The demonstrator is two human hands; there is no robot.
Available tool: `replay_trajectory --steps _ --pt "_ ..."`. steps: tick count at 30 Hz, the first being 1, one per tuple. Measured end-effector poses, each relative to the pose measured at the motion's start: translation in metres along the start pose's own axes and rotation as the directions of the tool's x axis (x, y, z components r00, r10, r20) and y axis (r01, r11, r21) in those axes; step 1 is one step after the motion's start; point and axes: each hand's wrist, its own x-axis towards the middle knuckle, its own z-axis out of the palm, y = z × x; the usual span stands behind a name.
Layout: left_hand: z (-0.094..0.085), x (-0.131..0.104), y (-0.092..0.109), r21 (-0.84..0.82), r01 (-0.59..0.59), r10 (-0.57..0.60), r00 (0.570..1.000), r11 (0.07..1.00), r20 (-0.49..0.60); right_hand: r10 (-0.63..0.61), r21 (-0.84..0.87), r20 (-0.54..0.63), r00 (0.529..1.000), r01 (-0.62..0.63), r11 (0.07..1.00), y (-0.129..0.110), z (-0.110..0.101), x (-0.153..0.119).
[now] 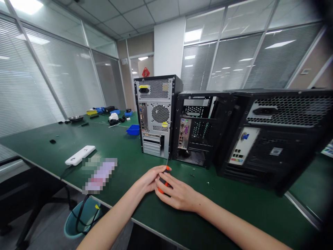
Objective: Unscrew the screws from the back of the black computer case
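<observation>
A screwdriver (163, 181) with an orange and black handle is held between my two hands, its thin shaft pointing away from me. My right hand (178, 194) wraps its fingers around the handle. The fingers of my left hand (150, 177) close on the handle's front end, near the shaft. The shaft reaches the lower right rear corner of a silver-backed computer tower (156, 118); whether the tip sits on a screw there is too small to tell. Just right of it stands a black computer case (194, 128) with an opened back.
Another black tower (260, 139) stands at the right. Several loose screws (192, 172) lie on the green table (125, 180). A white power bank (80, 155) is at the left, and a blue bin (133, 130) behind. A teal bucket (71, 222) stands below the edge.
</observation>
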Motion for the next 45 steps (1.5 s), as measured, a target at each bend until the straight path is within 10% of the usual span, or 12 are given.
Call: replay_trajectory --steps 14,22,26,30,35,41,45 --pt "0.004 -0.001 -0.002 0.044 -0.078 0.071 0.986 0.996 0.149 0.087 -0.254 -0.021 0.996 -0.09 0.963 0.0 -0.011 0.001" --pt "0.008 -0.007 0.002 0.156 -0.081 0.053 0.983 0.984 0.176 0.312 -0.061 -0.069 0.948 -0.316 0.947 0.002 -0.033 0.0" --pt "0.013 -0.011 0.004 0.221 -0.13 0.09 0.979 0.967 0.182 0.669 0.272 -0.036 0.743 -0.637 0.722 0.017 -0.056 -0.015" --pt "0.018 -0.015 0.003 0.422 -0.148 0.046 0.969 0.895 0.242 0.912 0.466 0.003 0.411 -0.807 0.362 0.027 -0.083 -0.037" --pt "0.024 -0.011 -0.005 0.628 -0.14 -0.031 0.967 0.766 0.253 0.916 0.755 0.398 -0.051 -0.549 -0.358 0.03 -0.1 -0.063" --pt "0.039 -0.001 -0.003 0.759 -0.17 -0.089 0.954 0.628 0.287 0.719 0.699 0.663 -0.211 -0.17 -0.694 0.03 -0.093 -0.092" --pt "0.052 0.007 0.006 0.907 -0.288 -0.032 0.949 0.308 0.312 0.653 0.657 0.711 -0.261 -0.085 -0.749 0.029 -0.088 -0.104"
